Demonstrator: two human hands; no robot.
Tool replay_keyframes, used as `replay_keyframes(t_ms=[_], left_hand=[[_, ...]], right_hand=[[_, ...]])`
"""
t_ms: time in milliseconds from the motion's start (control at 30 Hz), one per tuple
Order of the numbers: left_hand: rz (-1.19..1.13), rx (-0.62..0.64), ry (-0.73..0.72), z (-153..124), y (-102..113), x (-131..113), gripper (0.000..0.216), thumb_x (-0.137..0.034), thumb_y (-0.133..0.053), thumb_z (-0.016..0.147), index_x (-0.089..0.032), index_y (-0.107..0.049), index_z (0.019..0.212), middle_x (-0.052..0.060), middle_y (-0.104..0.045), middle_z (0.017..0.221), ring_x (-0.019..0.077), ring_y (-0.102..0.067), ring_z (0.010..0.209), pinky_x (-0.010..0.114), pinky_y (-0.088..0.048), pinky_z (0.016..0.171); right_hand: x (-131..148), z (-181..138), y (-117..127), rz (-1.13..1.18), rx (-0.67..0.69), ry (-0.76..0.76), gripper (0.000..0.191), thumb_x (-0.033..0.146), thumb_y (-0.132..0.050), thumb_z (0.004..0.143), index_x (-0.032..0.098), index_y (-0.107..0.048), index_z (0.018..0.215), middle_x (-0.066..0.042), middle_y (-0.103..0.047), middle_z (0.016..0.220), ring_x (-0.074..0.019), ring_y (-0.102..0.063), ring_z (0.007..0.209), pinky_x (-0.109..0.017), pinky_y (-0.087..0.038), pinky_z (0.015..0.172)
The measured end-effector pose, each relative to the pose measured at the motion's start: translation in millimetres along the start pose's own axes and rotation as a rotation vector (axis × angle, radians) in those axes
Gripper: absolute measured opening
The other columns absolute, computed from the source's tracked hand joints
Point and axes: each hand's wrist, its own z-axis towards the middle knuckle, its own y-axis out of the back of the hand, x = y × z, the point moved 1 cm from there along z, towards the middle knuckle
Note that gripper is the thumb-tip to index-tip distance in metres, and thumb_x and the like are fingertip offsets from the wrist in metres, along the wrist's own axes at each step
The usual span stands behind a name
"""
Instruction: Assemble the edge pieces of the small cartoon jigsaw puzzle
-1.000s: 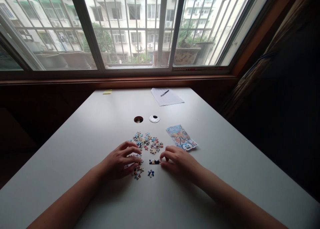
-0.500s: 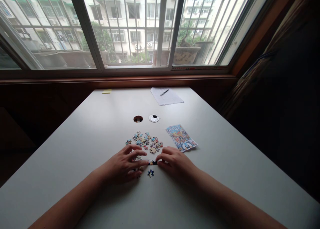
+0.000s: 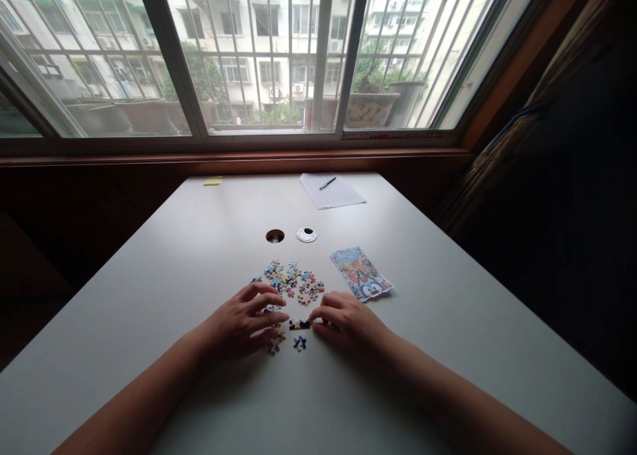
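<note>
My right hand [image 3: 348,322] has nudged the joined strip [image 3: 300,324] slightly left. It now lies on the table [image 3: 448,322] between both hands, long axis left to right, equally near each. Left hand [image 3: 243,319] and right rest palm-down, fingers loosely spread, forefingers touching its ends. Loose pieces [image 3: 293,281] lie just beyond.

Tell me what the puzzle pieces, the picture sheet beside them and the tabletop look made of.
Puzzle pieces: likely printed cardboard, matte; thin, flat, some showing tan backs.
Picture sheet: probably printed paper or thin card; it lies nearly flat, its near edge slightly rumpled.
Tabletop: seemingly white laminate or painted board, satin; smooth, grainless, softly reflecting window light.
</note>
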Motion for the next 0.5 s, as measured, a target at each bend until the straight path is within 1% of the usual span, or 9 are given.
replay_keyframes(t_ms=[133, 233, 367, 433, 500], left_hand=[[-0.007, -0.019, 0.021, -1.6, 0.8, 2.3, 0.033, -0.018, -0.064, 0.091, -0.027, -0.064, 0.122, 0.007, -0.065, 0.123, 0.0275, -0.051, 0.120, 0.044, -0.049, 0.102], [-0.007, -0.076, 0.048, -3.2, -0.1, 5.8, 0.031, -0.014, -0.061, 0.091, -0.026, -0.064, 0.120, 0.007, -0.068, 0.117, 0.0258, -0.054, 0.116, 0.042, -0.051, 0.098], [-0.015, -0.198, 0.109, -6.9, -2.2, 15.4, 0.038, -0.006, -0.053, 0.090, -0.024, -0.062, 0.123, 0.007, -0.068, 0.112, 0.0249, -0.055, 0.111, 0.043, -0.051, 0.095], [-0.012, -0.281, 0.162, -8.8, -1.9, 20.3, 0.040, -0.001, -0.051, 0.088, -0.023, -0.064, 0.118, 0.007, -0.068, 0.108, 0.0247, -0.056, 0.108, 0.043, -0.051, 0.093], [-0.008, -0.357, 0.224, -10.1, -0.3, 24.0, 0.039, 0.004, -0.048, 0.084, -0.022, -0.065, 0.108, 0.006, -0.067, 0.101, 0.0240, -0.055, 0.103, 0.042, -0.051, 0.089]], right_hand=[[-1.0, -2.3, 3.9, -0.089, 0.002, 0.053, 0.018, 0.029, -0.055, 0.099, 0.023, -0.072, 0.102, -0.004, -0.065, 0.086, -0.0171, -0.059, 0.080, -0.031, -0.038, 0.073], [0.0, -4.6, 9.6, -0.149, 0.010, 0.107, 0.019, 0.030, -0.054, 0.100, 0.023, -0.071, 0.107, -0.005, -0.066, 0.086, -0.0165, -0.058, 0.077, -0.031, -0.035, 0.070], [2.2, -5.9, 12.5, -0.165, 0.029, 0.155, 0.020, 0.029, -0.055, 0.100, 0.026, -0.069, 0.113, -0.004, -0.065, 0.087, -0.0161, -0.057, 0.077, -0.032, -0.032, 0.069], [2.8, -5.4, 11.0, -0.171, 0.038, 0.182, 0.021, 0.028, -0.054, 0.099, 0.028, -0.069, 0.114, -0.003, -0.065, 0.088, -0.0159, -0.057, 0.079, -0.032, -0.031, 0.069], [2.9, -4.4, 9.0, -0.180, 0.041, 0.203, 0.022, 0.029, -0.054, 0.099, 0.028, -0.069, 0.116, -0.004, -0.065, 0.088, -0.0159, -0.056, 0.079, -0.032, -0.031, 0.069]])
